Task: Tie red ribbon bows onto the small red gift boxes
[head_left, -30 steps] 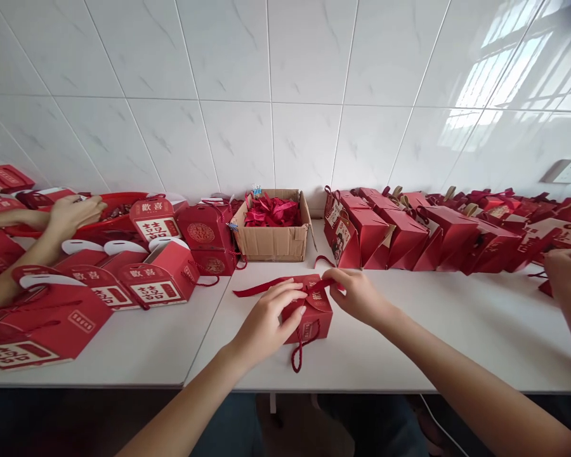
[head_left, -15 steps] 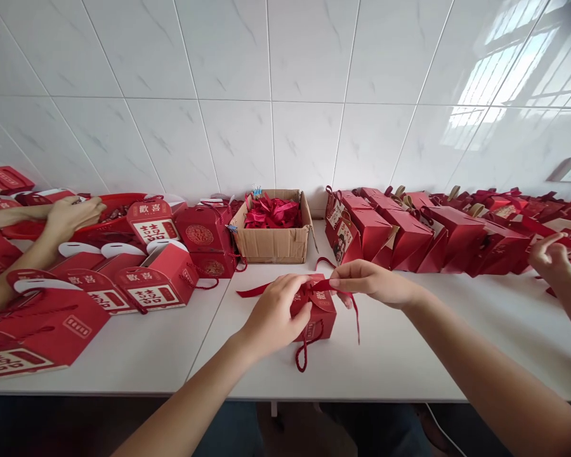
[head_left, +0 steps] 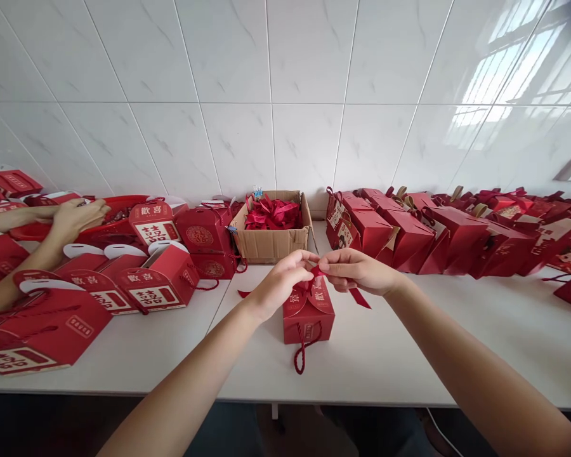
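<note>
Left hand (head_left: 280, 285) lifted, now close beside right hand (head_left: 356, 271); both grips pinching satiny ribbon (head_left: 317, 271) above boxy card carton (head_left: 309, 315).

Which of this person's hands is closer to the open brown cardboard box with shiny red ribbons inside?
Left. The left hand is in front of the open brown cardboard box; the right hand is farther over, past the box's right side.
</note>
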Tool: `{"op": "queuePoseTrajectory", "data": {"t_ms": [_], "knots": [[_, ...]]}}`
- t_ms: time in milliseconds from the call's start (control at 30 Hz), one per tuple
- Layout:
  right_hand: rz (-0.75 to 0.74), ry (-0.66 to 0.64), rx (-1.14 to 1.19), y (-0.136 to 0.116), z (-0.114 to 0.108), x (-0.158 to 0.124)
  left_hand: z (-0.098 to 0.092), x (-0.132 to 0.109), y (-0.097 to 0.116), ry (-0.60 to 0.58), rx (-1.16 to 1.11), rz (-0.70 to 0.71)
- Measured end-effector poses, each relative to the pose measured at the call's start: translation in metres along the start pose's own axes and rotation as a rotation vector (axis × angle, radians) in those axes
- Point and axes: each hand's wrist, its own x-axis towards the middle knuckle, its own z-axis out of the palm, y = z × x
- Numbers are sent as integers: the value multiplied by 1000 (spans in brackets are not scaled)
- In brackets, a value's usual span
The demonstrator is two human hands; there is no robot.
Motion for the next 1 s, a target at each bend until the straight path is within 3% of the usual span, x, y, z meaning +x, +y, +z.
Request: {"op": "queuePoseTrajectory", "data": {"t_ms": [167,333,567,700,833,1000], "knots": [[14,199,-304,-6,-5,5,-4,-4,1,84,19,43],[-16,370,-580,18,-5,10,-9,-8,-4,93,129,76],[-223,508,-963,48,-2,16,-7,-15,2,157,552,209],[-282,552,-1013,48,-5,20,-7,-18,5,104,529,157],[-359,630,-968,44,-4,16,-7,-16,0,181,443,145],[-416,515,-794,46,17,-2,-4,-14,-7,248,397,186]]}}
